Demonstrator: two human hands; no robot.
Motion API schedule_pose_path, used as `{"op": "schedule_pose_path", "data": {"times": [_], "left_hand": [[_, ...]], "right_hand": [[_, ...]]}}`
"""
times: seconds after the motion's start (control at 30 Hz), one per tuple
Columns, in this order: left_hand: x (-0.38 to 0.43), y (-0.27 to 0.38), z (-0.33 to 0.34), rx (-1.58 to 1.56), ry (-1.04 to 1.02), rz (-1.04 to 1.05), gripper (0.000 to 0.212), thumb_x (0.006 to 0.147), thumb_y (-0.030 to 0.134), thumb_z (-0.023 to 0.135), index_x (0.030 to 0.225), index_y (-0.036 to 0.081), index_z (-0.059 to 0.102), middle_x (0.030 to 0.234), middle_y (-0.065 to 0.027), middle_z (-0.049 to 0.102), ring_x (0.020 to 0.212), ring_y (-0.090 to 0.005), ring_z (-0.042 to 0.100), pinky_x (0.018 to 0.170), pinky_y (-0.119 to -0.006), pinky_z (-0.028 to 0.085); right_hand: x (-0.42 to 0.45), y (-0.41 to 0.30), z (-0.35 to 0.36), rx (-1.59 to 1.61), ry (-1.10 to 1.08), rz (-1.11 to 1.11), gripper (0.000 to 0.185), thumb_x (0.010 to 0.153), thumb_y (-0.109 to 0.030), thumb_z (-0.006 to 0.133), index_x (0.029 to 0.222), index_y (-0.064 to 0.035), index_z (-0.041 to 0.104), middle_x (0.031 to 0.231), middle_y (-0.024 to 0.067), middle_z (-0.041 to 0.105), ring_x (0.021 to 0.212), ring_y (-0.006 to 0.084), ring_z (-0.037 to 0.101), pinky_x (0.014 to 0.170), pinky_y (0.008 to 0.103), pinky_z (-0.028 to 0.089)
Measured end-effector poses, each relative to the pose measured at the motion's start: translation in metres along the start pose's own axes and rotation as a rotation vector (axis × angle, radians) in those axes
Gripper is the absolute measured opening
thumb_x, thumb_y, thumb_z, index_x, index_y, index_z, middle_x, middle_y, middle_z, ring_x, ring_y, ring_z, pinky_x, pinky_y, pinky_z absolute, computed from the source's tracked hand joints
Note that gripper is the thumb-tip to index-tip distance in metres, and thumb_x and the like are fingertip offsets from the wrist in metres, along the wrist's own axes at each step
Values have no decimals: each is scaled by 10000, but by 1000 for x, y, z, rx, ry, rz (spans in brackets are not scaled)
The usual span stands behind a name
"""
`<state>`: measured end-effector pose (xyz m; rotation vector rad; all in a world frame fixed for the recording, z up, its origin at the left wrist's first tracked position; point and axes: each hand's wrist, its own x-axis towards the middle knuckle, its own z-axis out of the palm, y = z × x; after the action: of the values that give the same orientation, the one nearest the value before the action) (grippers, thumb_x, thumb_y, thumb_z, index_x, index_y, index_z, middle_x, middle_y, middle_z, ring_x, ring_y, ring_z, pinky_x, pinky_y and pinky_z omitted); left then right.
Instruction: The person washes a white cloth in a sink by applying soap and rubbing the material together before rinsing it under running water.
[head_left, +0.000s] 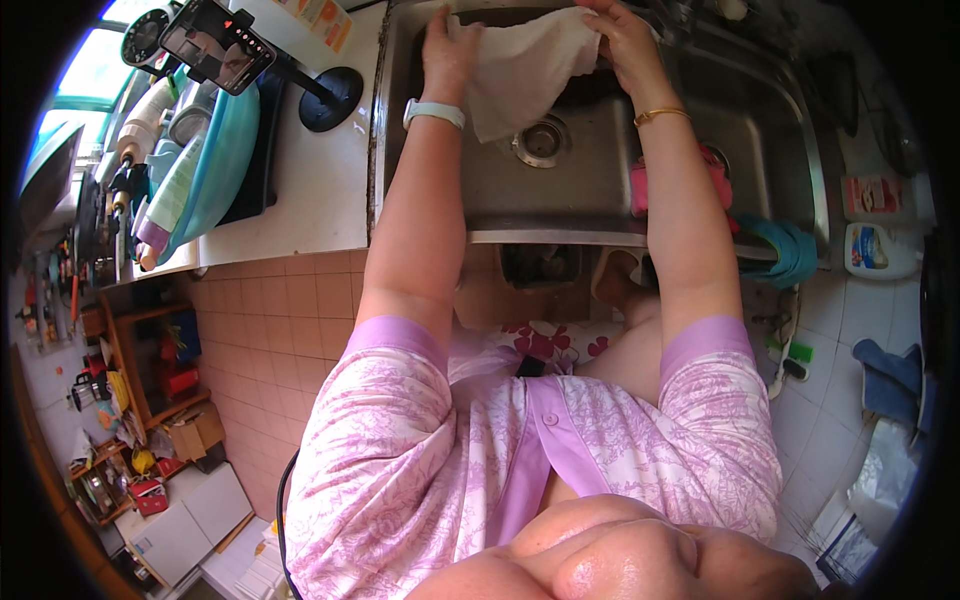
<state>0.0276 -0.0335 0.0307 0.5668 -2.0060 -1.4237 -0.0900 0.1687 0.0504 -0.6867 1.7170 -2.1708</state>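
A white cloth (525, 67) hangs spread between my two hands above the left basin of a stainless steel double sink (555, 202). My left hand (448, 60) holds its left edge, with a pale watch on the wrist. At its upper right corner, my right hand (626, 37) pinches the fabric; a gold-coloured bracelet circles that wrist. The lower corner of the cloth dangles just beside the drain (541, 142). A pink cloth (712, 180) lies over the basin divider, partly hidden behind my right forearm. Part of the far basin is hidden behind the white cloth.
Left on the counter, a phone (219, 46) sits on a round-based stand (330, 97) near a teal basin (225, 165) full of bottles. A teal cloth (784, 251) drapes over the sink's front right edge. A white jug (874, 251) is at the right.
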Motion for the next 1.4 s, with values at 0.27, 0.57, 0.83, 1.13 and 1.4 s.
{"op": "schedule_pose_path", "data": {"times": [0.27,0.57,0.83,1.13,1.4], "left_hand": [[-3,-12,-8,503,-285,201,512,762,391,742,1144,55,686,1190,-205,633,1119,-357,604,984,-407,470],[11,-20,-5,-149,61,82,323,899,284,613,963,-28,666,848,-98,678,756,-183,603,711,-327,487],[-4,-46,27,-610,-139,-120,304,975,311,513,1038,34,619,1027,-115,646,902,-210,621,802,-331,518],[-56,57,41,-642,-226,-588,394,994,385,468,1082,24,597,1013,-110,631,911,-212,606,765,-355,503],[-49,37,61,-849,-230,-588,366,1004,360,457,1064,31,607,1045,-106,643,972,-207,615,801,-361,506]], "right_hand": [[-2,2,14,-35,-74,-102,271,887,-133,620,1137,-33,654,987,55,678,863,163,653,735,288,506],[-6,4,16,-876,11,-396,242,913,-260,650,993,-34,683,856,91,671,782,194,632,747,300,481],[-63,-10,127,-768,-171,-793,231,891,-291,626,852,-64,645,825,130,655,767,345,636,670,387,525],[-37,6,67,-898,221,-258,320,922,-362,559,800,-98,692,748,145,655,698,380,622,610,435,503],[-33,15,67,-1025,231,-550,305,939,-311,528,788,-113,703,794,140,672,708,362,643,617,435,521]]}}
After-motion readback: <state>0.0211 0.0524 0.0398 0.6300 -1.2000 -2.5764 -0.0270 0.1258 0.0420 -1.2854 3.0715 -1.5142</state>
